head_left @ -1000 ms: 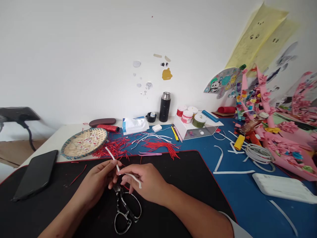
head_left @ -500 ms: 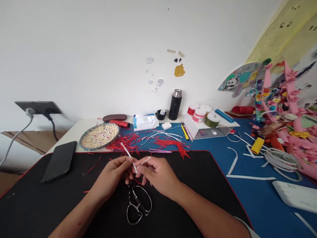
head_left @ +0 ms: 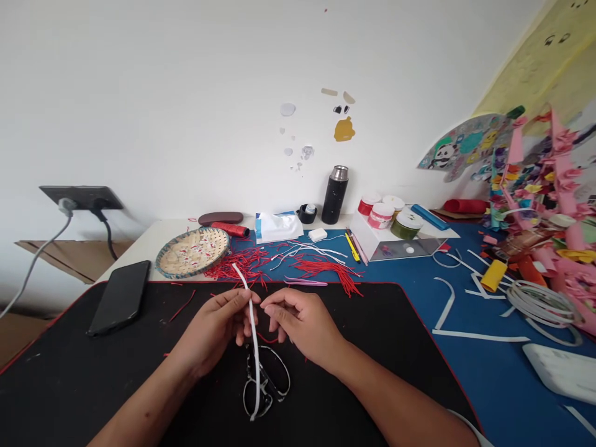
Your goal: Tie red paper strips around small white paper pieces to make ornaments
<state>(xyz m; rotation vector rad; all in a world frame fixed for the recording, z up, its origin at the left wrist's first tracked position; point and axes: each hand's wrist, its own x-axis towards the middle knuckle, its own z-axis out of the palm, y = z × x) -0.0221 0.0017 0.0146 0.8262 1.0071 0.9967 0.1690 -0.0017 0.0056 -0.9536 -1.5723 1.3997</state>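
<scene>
In the head view, the left hand (head_left: 216, 326) pinches a long, thin white paper strip (head_left: 254, 347) between thumb and fingertips above the black desk mat (head_left: 93, 372). The right hand (head_left: 302, 323) hovers just beside the strip, fingers loosely curled and holding nothing. The strip's short upper end pokes up past the fingers, and its longer part hangs down across dark metal scissors (head_left: 267, 391) lying on the mat.
</scene>
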